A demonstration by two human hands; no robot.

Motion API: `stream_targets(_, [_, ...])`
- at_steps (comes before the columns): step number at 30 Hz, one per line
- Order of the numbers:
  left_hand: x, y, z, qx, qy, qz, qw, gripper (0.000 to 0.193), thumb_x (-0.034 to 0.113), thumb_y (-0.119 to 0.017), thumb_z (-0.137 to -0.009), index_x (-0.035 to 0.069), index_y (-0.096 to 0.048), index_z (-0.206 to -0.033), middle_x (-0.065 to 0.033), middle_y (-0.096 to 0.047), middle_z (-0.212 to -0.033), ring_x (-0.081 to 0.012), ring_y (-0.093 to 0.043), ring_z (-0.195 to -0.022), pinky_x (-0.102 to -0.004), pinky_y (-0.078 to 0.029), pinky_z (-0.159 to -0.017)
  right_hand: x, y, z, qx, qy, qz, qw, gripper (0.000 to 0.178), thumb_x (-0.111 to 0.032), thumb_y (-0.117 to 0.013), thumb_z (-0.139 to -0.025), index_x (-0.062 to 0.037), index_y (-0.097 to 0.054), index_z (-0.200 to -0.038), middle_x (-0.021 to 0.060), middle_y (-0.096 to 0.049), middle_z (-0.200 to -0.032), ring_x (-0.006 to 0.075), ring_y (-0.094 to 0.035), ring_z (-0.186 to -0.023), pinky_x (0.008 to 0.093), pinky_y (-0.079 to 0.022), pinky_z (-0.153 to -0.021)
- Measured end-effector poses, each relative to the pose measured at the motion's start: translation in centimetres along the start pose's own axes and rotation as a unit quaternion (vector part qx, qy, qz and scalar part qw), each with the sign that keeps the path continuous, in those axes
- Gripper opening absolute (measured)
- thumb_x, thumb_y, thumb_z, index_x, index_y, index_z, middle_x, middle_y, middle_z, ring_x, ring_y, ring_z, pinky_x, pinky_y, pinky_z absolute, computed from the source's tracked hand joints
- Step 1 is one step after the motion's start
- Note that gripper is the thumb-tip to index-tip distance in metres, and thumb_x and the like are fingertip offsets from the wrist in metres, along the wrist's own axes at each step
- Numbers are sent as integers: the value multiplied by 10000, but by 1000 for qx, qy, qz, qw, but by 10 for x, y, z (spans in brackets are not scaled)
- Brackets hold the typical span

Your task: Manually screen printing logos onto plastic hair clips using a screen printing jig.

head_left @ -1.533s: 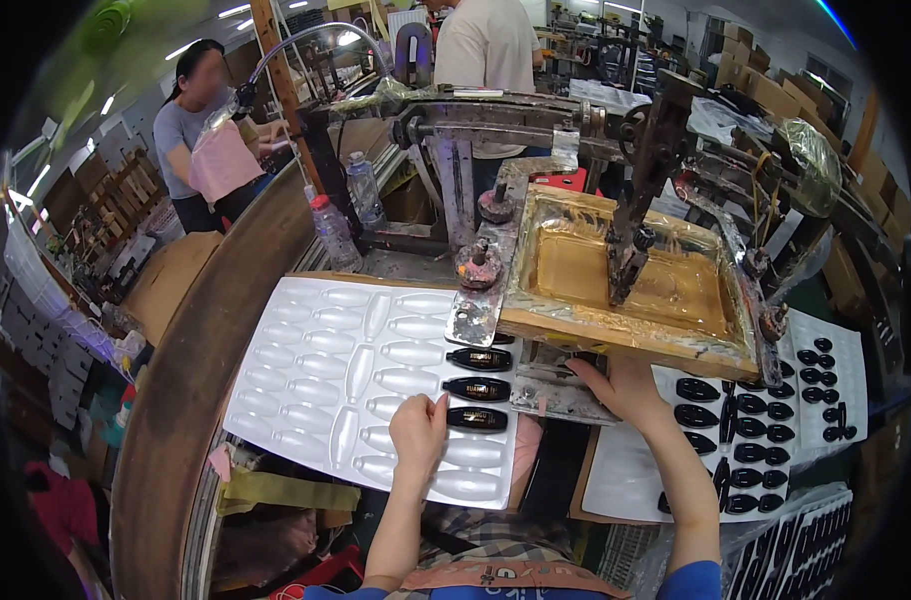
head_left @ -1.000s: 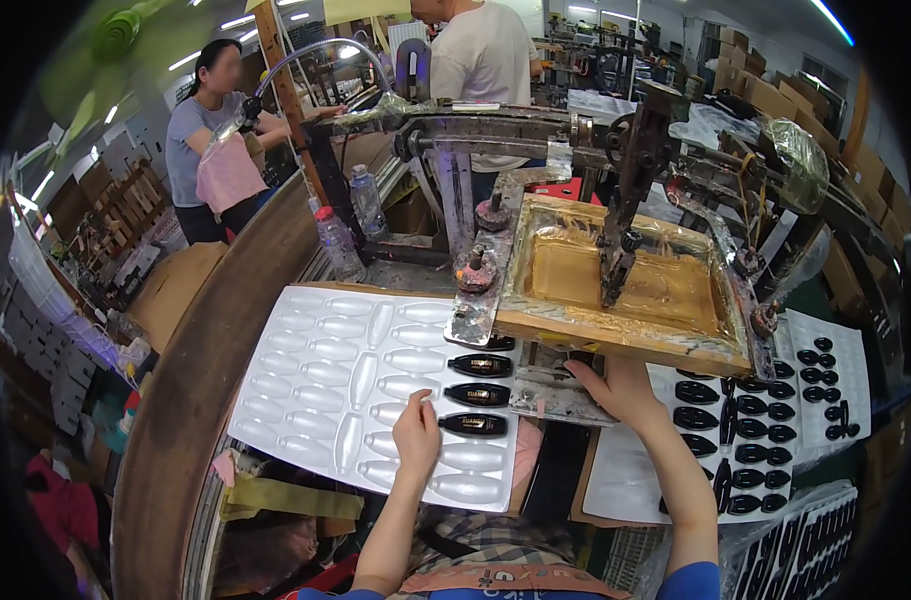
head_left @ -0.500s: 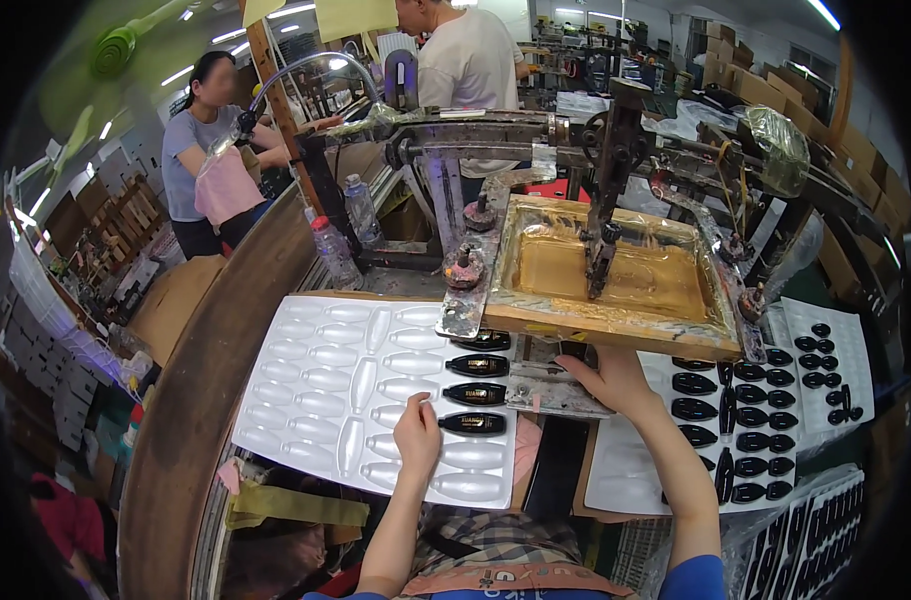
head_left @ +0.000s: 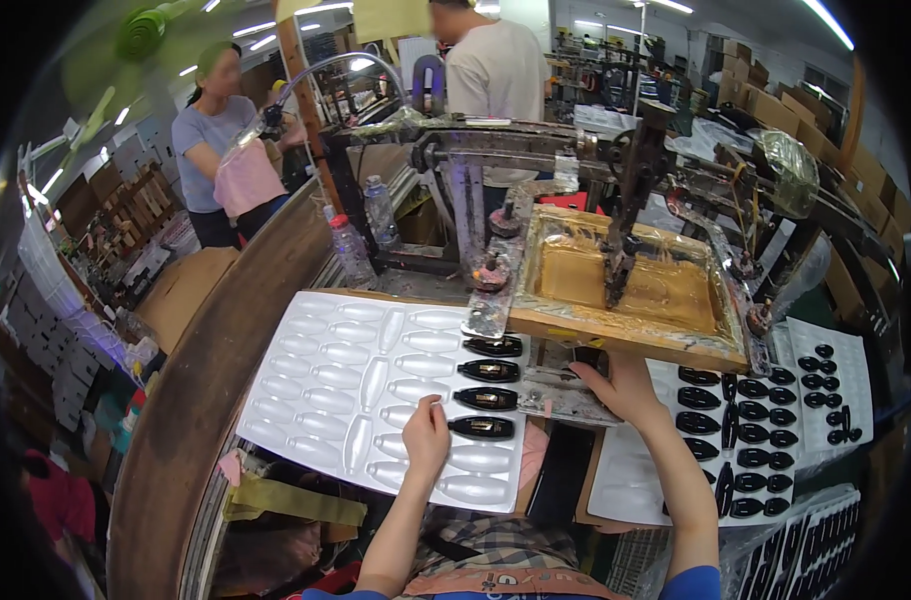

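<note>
My left hand (head_left: 427,438) is closed above a white moulded tray (head_left: 316,408), its curled fingers hiding whatever may be inside them. Beside it, several glossy black tapered pieces with gold printing (head_left: 483,428) lie in the tray's right column, while the other hollows there hold none. My right hand (head_left: 631,388) reaches under the near edge of a wooden screen-printing frame (head_left: 626,341). Its thumb stretches over the stained metal plate (head_left: 566,400); the frame conceals the other fingers. Gold ink (head_left: 576,275) covers the mesh in the frame.
A second white tray (head_left: 626,490) with several black pieces (head_left: 698,423) is on the right. Behind the frame runs a metal press arm (head_left: 516,150). Clear bottles (head_left: 351,252) stand at its left post, near a curved brown bench (head_left: 191,400). Two people work farther back.
The whole view has shifted a little, so the press and trays sit farther right in it. Both hands keep nearly the same places over the tray and under the frame.
</note>
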State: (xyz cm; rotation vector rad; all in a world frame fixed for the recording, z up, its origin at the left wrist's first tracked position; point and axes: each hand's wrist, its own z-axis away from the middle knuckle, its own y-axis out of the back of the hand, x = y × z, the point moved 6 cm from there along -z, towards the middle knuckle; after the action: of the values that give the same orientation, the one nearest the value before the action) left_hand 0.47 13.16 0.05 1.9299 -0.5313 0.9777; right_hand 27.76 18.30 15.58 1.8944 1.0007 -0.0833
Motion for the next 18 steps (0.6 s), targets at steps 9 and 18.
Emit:
stream_targets(9, [-1, -1, -1, 5, -20, -5, 1000, 161, 112, -482, -823, 41, -561, -944, -169, -570, -660, -326, -559, -611, -394, -422, -550, -2, 2, 0, -12, -15, 2, 1000, 439, -353, -591, -779, -8, -545, -1046, 192, -562, -999, 373, -506, -957, 391, -394, -825])
stream_targets(18, [0, 1, 1, 12, -23, -3, 1000, 154, 109, -487, -818, 48, -566, -935, -148, -558, -632, -318, -554, -601, -389, -417, -543, -2, -1, 1, -34, -28, -6, 999, 427, -315, -603, -772, 9, -525, -1039, 201, -553, -992, 374, -498, -949, 389, -386, -824])
